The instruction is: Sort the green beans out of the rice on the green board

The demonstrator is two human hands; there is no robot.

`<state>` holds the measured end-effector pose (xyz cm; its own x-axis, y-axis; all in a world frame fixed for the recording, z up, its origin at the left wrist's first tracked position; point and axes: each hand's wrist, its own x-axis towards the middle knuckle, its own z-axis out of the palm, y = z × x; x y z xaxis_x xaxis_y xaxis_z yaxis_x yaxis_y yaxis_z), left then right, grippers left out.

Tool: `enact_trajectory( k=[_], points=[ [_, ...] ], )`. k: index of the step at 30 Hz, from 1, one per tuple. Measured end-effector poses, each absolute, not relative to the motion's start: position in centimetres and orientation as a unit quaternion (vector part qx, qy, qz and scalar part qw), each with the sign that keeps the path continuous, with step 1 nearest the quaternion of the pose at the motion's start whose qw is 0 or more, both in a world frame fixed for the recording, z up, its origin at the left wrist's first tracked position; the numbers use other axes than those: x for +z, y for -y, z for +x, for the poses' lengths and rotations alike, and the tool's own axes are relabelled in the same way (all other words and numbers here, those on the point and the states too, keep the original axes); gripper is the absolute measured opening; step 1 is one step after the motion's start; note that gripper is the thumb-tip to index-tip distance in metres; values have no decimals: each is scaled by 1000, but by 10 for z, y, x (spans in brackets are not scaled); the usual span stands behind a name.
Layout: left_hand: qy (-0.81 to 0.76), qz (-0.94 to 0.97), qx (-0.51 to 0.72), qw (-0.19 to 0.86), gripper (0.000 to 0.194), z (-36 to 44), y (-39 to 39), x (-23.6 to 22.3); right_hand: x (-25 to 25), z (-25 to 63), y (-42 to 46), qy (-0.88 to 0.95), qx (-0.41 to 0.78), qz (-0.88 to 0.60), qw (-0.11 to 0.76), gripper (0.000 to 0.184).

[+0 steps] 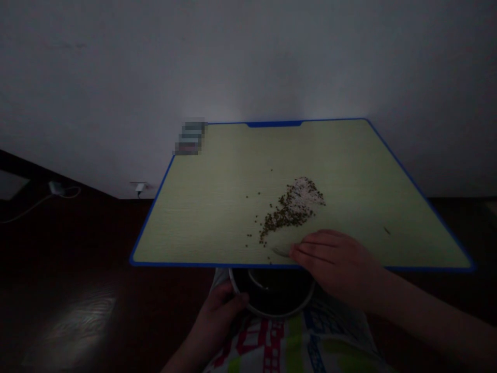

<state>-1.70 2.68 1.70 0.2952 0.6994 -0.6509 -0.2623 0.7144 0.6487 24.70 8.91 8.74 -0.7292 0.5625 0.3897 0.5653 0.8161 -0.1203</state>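
Observation:
My left hand (226, 305) grips the left rim of a dark bowl (277, 295), thumb over the edge. The bowl sits on my lap, partly under the table's front edge. My right hand (334, 259) is closed at the front edge of the table, above the bowl's right side. From its fingertips a small greyish, spoon-like piece (281, 252) points left; most of it is hidden by the fingers. Just beyond lies a spread of small dark greenish beans (277, 217), with a pile of white, rice-like grains (303, 192) at its far end. Several loose beans lie to the left.
The pale yellow tabletop (209, 207) has a blue rim and stands against a grey wall (272, 62). A blurred-out patch (190, 138) covers its back left corner. A small brown sliver (387, 230) lies at right. A plug (140, 187) sits in the wall at left.

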Motion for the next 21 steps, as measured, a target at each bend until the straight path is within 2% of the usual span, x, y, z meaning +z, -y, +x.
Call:
enact_trajectory(
  k=[11,21],
  points=[
    [-508,231,318,766,17,-19,-26,16,95,228,-78,942,33,-266,202,25],
    [-482,233,316,784,20,-20,-27,16,97,239,-68,925,15,-302,229,28]
  ],
)
